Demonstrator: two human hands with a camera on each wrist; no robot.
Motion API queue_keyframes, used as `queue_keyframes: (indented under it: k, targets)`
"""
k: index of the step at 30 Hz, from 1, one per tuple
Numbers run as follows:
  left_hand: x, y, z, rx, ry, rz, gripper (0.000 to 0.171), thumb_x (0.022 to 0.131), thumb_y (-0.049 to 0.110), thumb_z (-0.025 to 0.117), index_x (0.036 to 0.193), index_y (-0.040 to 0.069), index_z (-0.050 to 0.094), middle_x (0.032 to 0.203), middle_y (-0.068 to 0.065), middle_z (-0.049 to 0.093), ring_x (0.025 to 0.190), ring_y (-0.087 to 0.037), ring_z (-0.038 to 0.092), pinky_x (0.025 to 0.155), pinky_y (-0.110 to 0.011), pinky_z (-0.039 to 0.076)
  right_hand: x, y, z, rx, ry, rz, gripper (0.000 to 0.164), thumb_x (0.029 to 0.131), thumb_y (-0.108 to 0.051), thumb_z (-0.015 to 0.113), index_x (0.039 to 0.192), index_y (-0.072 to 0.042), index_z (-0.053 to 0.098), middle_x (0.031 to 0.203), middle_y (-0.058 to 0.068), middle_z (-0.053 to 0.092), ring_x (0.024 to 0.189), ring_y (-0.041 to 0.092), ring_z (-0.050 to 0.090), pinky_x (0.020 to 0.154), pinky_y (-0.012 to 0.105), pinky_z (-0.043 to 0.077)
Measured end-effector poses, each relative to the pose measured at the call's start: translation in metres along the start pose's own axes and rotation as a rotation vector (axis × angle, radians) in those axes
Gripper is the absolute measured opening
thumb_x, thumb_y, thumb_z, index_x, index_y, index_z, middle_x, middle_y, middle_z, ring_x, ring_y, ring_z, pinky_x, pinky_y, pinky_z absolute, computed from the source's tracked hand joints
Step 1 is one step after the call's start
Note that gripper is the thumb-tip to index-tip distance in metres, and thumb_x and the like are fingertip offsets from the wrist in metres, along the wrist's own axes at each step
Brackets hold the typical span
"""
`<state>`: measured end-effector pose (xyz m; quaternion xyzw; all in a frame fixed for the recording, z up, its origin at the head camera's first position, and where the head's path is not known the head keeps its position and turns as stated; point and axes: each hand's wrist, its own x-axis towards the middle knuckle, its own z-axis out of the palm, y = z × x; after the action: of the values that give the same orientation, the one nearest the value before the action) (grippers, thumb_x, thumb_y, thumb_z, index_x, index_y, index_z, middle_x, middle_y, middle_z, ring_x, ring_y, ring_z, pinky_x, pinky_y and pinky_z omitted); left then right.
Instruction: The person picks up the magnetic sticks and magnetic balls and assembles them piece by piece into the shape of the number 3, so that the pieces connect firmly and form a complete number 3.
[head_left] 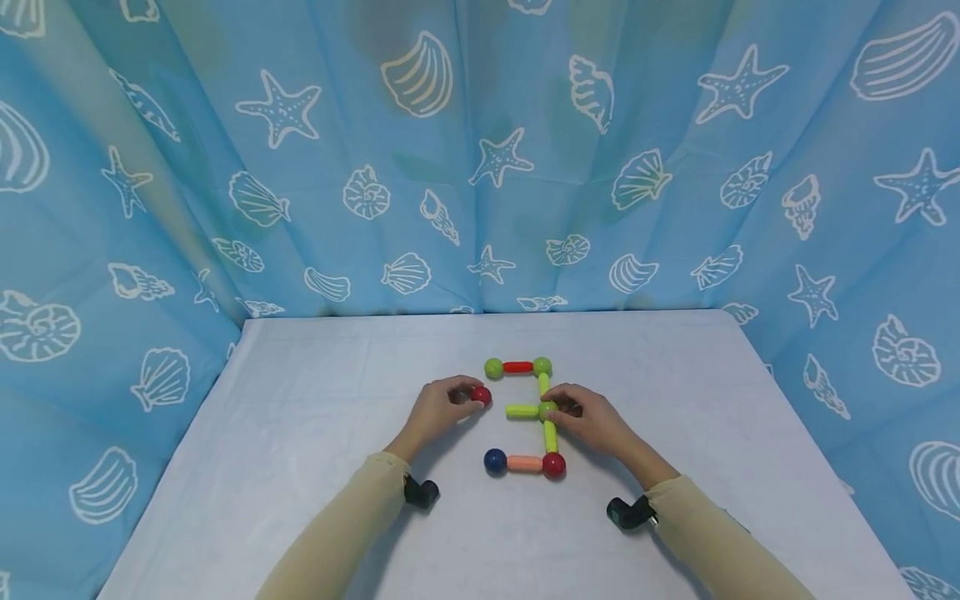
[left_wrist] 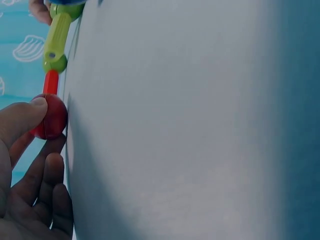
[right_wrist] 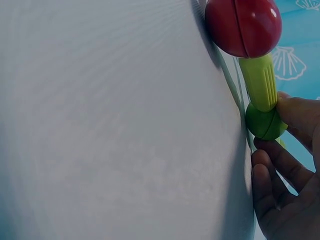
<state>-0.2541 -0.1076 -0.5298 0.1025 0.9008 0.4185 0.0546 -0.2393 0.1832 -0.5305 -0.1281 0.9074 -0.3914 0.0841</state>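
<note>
My left hand (head_left: 444, 408) pinches a red ball (head_left: 482, 396) between thumb and fingers, left of a joined frame of balls and rods. My right hand (head_left: 588, 415) grips the green ball (right_wrist: 266, 121) at the frame's middle joint. A yellow-green rod (head_left: 522, 412) points left from that joint, its free end a short gap from the red ball. Above lie a red rod (head_left: 518, 367) and two green balls, one the far-left green ball (head_left: 493, 368). Below, a second red ball (head_left: 554, 465), a salmon rod (head_left: 524, 464) and a dark blue ball (head_left: 495, 462) form the near side.
A white cloth covers the table (head_left: 300, 467), with its far edge against a blue curtain (head_left: 480, 208) printed with seashells and starfish. A small black wrist camera (head_left: 422, 493) sits on the left sleeve, and another black camera (head_left: 630, 513) on the right one.
</note>
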Motion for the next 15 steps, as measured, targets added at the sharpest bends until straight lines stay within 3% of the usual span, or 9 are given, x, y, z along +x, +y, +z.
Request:
queue_keyframes:
  k: [15]
  targets:
    - [-0.0080, 0.0037, 0.0089, -0.026, -0.070, 0.009, 0.034, 0.090, 0.022, 0.079, 0.124, 0.022, 0.072, 0.105, 0.005, 0.069, 0.094, -0.016, 0.059, 0.081, -0.030, 0.051, 0.0045, 0.0006, 0.0038, 0.001, -0.001, -0.008, 0.029, 0.095, -0.022, 0.073, 0.124, -0.019, 0.068, 0.112, -0.003, 0.066, 0.100, 0.017, 0.059, 0.093, 0.039, 0.052]
